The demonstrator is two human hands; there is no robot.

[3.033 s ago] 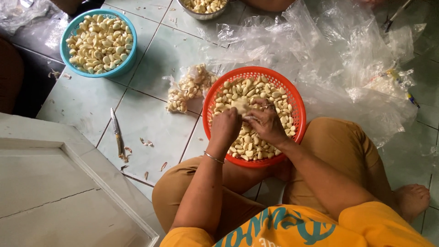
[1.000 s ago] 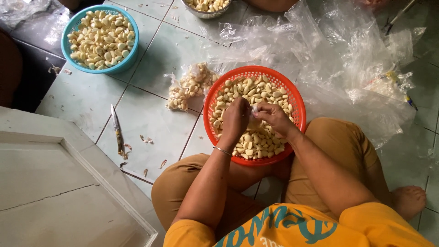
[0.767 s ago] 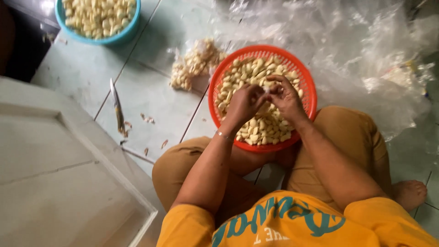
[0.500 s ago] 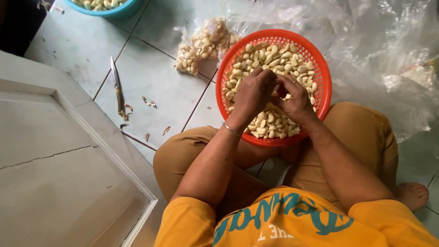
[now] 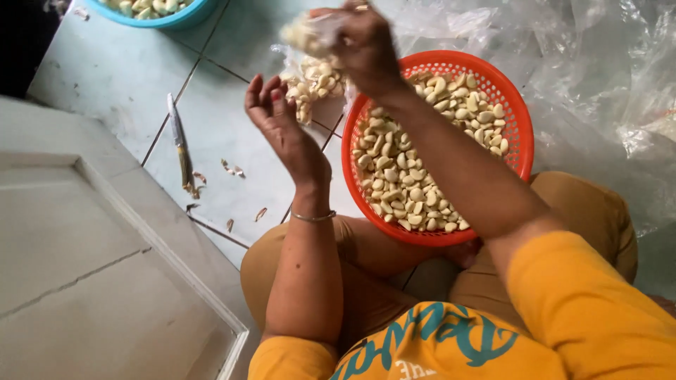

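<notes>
Both hands had left the orange basket (image 5: 517,134) of peeled garlic cloves (image 5: 412,176), where they had been half a second before. The right hand (image 5: 362,42) was lifted, closed on a clump of garlic (image 5: 304,34) above the small pile (image 5: 313,81) on the tiled floor (image 5: 105,84). The left hand (image 5: 278,116) hung open, empty, near the knife (image 5: 179,144). A handful was going out of the basket

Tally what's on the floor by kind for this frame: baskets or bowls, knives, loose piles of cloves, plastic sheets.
Baskets or bowls: 2, the orange basket and the blue bowl, cut off at the top edge
Knives: 1, the knife on the tiles
Loose clove piles: 1, the pile beside the orange basket
Plastic sheets: 1 crumpled mass, the clear plastic; separate sheets can't be told apart
Total: 5
</notes>
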